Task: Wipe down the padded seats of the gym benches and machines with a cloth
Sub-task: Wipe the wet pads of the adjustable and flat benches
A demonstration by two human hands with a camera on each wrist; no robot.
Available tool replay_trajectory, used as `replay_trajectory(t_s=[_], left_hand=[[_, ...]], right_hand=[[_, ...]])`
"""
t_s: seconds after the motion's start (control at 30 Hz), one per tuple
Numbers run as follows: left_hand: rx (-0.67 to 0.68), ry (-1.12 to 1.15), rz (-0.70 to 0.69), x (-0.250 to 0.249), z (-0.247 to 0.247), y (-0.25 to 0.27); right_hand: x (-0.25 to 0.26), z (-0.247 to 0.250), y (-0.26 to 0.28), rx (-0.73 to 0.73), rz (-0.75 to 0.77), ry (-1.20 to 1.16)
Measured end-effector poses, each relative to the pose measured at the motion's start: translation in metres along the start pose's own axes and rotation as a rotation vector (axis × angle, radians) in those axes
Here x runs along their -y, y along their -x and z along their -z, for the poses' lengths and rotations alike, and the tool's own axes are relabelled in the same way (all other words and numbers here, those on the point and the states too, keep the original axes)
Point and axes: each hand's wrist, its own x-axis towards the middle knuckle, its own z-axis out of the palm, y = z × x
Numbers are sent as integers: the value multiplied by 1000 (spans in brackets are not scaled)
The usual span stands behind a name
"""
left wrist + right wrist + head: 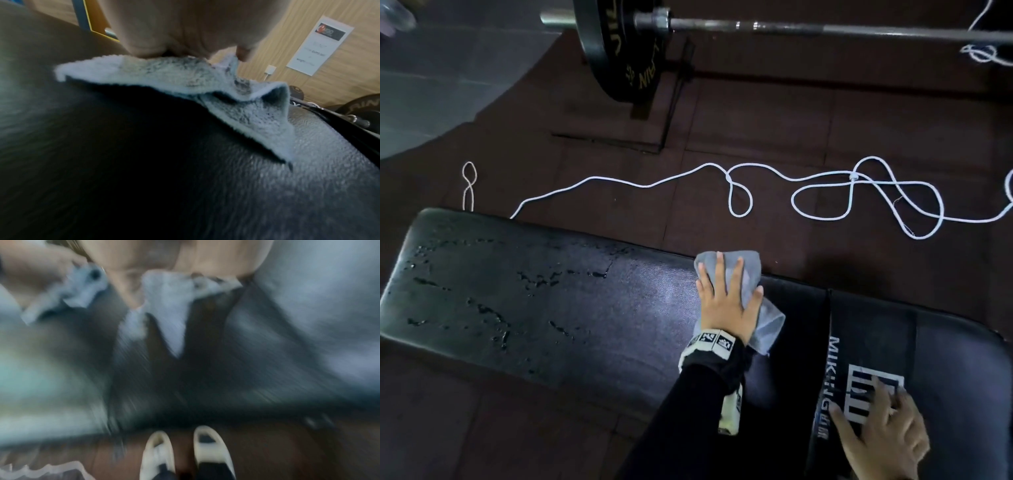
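Note:
A long black padded bench (534,291) fills the lower head view, with water streaks (489,311) on its left part. My left hand (722,298) presses a grey cloth (770,325) flat on the pad near its far edge, fingers straight and spread. In the left wrist view the cloth (205,78) lies crumpled under my palm (185,24) on the grained pad (164,178). My right hand (880,435) rests with spread fingers on the second pad (962,342), over its white logo (859,394). The right wrist view is blurred; the logo (170,321) and the cloth (82,288) show.
A barbell (825,29) with a black plate (619,51) stands beyond the bench on a dark metal frame (654,137). A white cord (756,185) snakes over the brown floor tiles. My white shoes (158,454) stand beside the bench. A poster (320,45) hangs on the wooden wall.

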Motion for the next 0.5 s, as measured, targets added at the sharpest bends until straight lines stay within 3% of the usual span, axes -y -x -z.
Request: replay_trajectory(t_s=[0.07, 0.2, 0.3, 0.4, 0.5], left_hand=[[-93, 30, 18, 12, 1, 13], [-82, 8, 244, 67, 5, 43], [-107, -22, 368, 118, 13, 66], [-103, -9, 478, 159, 24, 85], [-129, 93, 622, 189, 35, 94]], right_hand=[[21, 10, -9, -10, 67, -26], [89, 8, -34, -94, 463, -30], [158, 0, -47, 4, 638, 16], [204, -8, -59, 91, 714, 189], [218, -19, -75, 215, 688, 286]])
